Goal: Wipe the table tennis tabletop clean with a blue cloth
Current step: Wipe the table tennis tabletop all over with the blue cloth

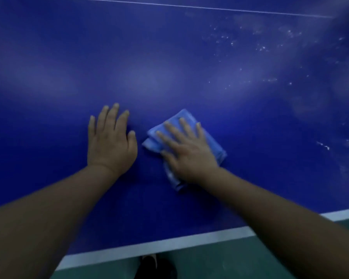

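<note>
The dark blue table tennis tabletop [169, 57] fills most of the head view. A folded light blue cloth [212, 141] lies on it a little right of centre. My right hand [187, 152] presses flat on the cloth with fingers straight and spread. My left hand [109, 139] rests flat on the bare tabletop just left of the cloth, fingers straight, holding nothing. White specks and smears of dust [260, 47] cover the right part of the tabletop.
The table's white edge line [159, 246] runs along the near side, with green floor [220, 262] below it. A dark shoe [155, 266] shows under the edge. A thin white line [189, 6] crosses the far part of the table.
</note>
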{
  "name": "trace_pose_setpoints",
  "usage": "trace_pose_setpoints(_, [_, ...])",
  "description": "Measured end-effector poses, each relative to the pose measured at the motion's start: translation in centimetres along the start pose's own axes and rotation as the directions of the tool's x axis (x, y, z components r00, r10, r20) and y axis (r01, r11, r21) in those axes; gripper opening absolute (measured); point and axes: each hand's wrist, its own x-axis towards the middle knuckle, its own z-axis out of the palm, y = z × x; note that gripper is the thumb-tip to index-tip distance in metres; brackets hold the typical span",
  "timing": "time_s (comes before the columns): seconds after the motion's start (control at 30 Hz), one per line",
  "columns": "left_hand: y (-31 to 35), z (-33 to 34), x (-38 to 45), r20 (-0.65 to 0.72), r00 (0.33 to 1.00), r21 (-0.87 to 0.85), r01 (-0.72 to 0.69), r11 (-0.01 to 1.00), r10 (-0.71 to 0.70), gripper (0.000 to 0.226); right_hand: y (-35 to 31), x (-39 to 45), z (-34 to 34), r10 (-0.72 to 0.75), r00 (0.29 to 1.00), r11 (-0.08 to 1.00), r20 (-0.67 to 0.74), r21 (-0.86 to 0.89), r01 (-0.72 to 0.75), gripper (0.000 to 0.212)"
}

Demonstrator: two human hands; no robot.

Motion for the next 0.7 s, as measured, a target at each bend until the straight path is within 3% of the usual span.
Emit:
trace_pose_setpoints(0.07, [-0.1, 0.8, 2.9, 0.062, 0.998, 0.047, -0.016, 0.999, 0.013, 0.059, 6.8, 1.1, -1.2, 0.253, 0.967, 0.96, 0.019, -0.127, -0.249, 0.058])
trace_pose_setpoints(0.1, [-0.3, 1.2, 3.6, 0.099, 0.995, 0.067, -0.027, 0.997, 0.02, 0.062, 10.6, 1.1, -2.0, 0.467, 0.884, 0.877, 0.011, -0.134, -0.462, 0.057])
trace_pose_setpoints(0.17, [-0.5, 1.8, 3.7, 0.154, 0.987, 0.077, -0.05, 0.996, 0.037, 0.063, 16.4, 0.1, -4.0, 0.808, 0.588, 0.589, -0.029, 0.036, -0.808, 0.057])
trace_pose_setpoints(0.2, [-0.7, 2.1, 3.7, 0.163, 0.986, 0.069, -0.054, 0.996, 0.042, 0.065, 17.4, -0.1, -4.6, 0.883, 0.469, 0.469, -0.027, 0.114, -0.876, 0.058])
trace_pose_setpoints(0.23, [-0.8, 2.2, 3.7, 0.17, 0.984, 0.064, -0.057, 0.996, 0.046, 0.067, 16.8, 0.0, -4.4, 0.91, 0.414, 0.414, -0.03, 0.124, -0.902, 0.058])
trace_pose_setpoints(0.27, [-0.8, 2.3, 3.8, 0.181, 0.982, 0.07, -0.062, 0.996, 0.048, 0.069, 14.9, 0.5, -3.8, 0.897, 0.439, 0.442, -0.05, 0.092, -0.892, 0.058])
trace_pose_setpoints(0.3, [-0.9, 2.3, 3.8, 0.189, 0.981, 0.083, -0.063, 0.995, 0.046, 0.07, 12.4, 0.9, -2.9, 0.833, 0.546, 0.552, -0.089, 0.068, -0.831, 0.057])
trace_pose_setpoints(0.37, [-0.9, 2.3, 4.2, 0.199, 0.979, 0.098, -0.063, 0.993, 0.042, 0.071, 6.7, 1.4, -1.1, 0.53, 0.843, 0.847, -0.088, 0.009, -0.532, 0.056])
trace_pose_setpoints(0.4, [-0.9, 2.2, 4.2, 0.207, 0.977, 0.097, -0.062, 0.993, 0.04, 0.07, 5.2, 1.4, -0.7, 0.341, 0.939, 0.939, -0.049, -0.03, -0.342, 0.056])
trace_pose_setpoints(0.43, [-0.9, 2.2, 4.3, 0.218, 0.975, 0.093, -0.063, 0.994, 0.042, 0.07, 5.5, 1.6, -0.7, 0.226, 0.974, 0.973, -0.012, -0.054, -0.227, 0.056])
trace_pose_setpoints(0.47, [-0.9, 2.1, 4.3, 0.226, 0.973, 0.088, -0.065, 0.994, 0.044, 0.07, 7.2, 1.9, -1.3, 0.23, 0.973, 0.971, 0.011, -0.065, -0.229, 0.056])
trace_pose_setpoints(0.5, [-0.9, 2.1, 4.3, 0.229, 0.972, 0.085, -0.065, 0.994, 0.044, 0.07, 9.6, 1.8, -1.9, 0.343, 0.939, 0.936, 0.012, -0.093, -0.34, 0.056])
trace_pose_setpoints(0.57, [-1.0, 2.0, 4.4, 0.235, 0.971, 0.082, -0.059, 0.995, 0.038, 0.069, 15.0, 1.1, -3.4, 0.665, 0.747, 0.742, -0.008, -0.105, -0.662, 0.057])
trace_pose_setpoints(0.63, [-0.9, 2.0, 4.4, 0.239, 0.97, 0.079, -0.058, 0.995, 0.038, 0.069, 17.2, 0.3, -4.4, 0.85, 0.526, 0.527, -0.022, 0.031, -0.849, 0.058])
trace_pose_setpoints(0.67, [-1.0, 2.0, 4.4, 0.24, 0.97, 0.076, -0.059, 0.995, 0.039, 0.068, 16.2, 0.5, -4.2, 0.872, 0.488, 0.489, -0.033, 0.049, -0.871, 0.057])
trace_pose_setpoints(0.7, [-1.0, 2.0, 4.4, 0.238, 0.97, 0.072, -0.06, 0.996, 0.042, 0.068, 14.4, 1.0, -3.6, 0.852, 0.521, 0.523, -0.053, 0.025, -0.852, 0.057])
